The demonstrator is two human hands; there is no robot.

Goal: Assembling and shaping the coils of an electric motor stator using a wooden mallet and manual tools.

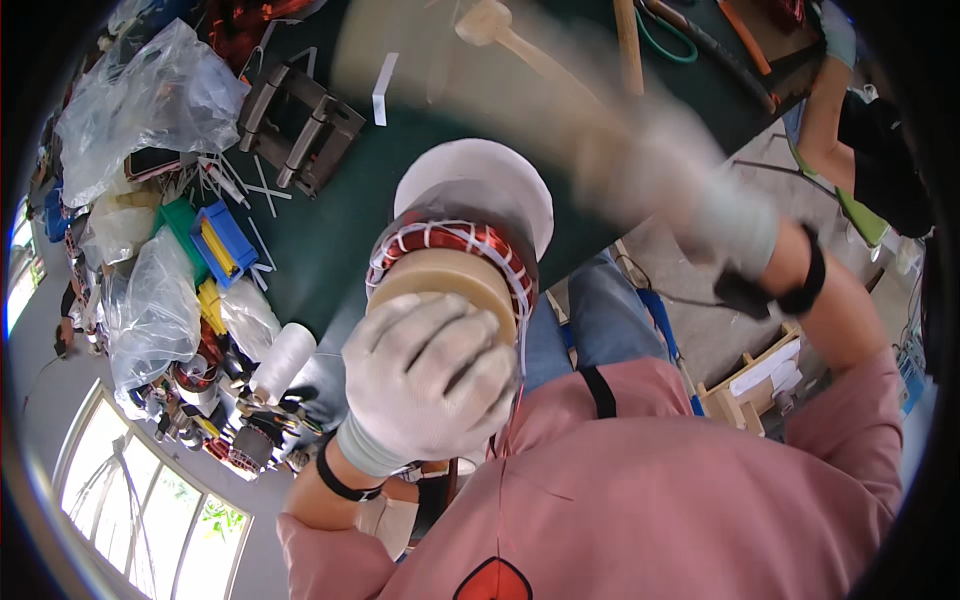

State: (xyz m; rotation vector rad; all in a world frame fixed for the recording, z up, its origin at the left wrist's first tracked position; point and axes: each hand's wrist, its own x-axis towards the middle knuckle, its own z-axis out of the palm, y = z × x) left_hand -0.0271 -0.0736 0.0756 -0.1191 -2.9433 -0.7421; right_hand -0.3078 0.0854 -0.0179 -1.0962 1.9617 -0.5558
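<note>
My left hand [430,370], in a white knit glove, is closed over the near side of a round tan block [440,270]. The block sits against a motor stator [530,240], whose red copper winding [440,238] is laced with white cord. A white round rim [475,170] shows at the stator's far side. My right hand [670,180], also gloved, is raised to the right, smeared by motion. From it a blurred pale wooden tool [400,50] reaches over the bench; its shape is smeared. A wooden mallet [484,22] shows within the blur; I cannot tell whether it is the held tool.
On the dark green bench [310,230] lie a metal hinged fixture [300,130] and a white strip [384,88]. Plastic bags [150,100], a blue bin [225,240] and a white thread spool [283,362] crowd the left. Another person's gloved hand [838,35] is at far right.
</note>
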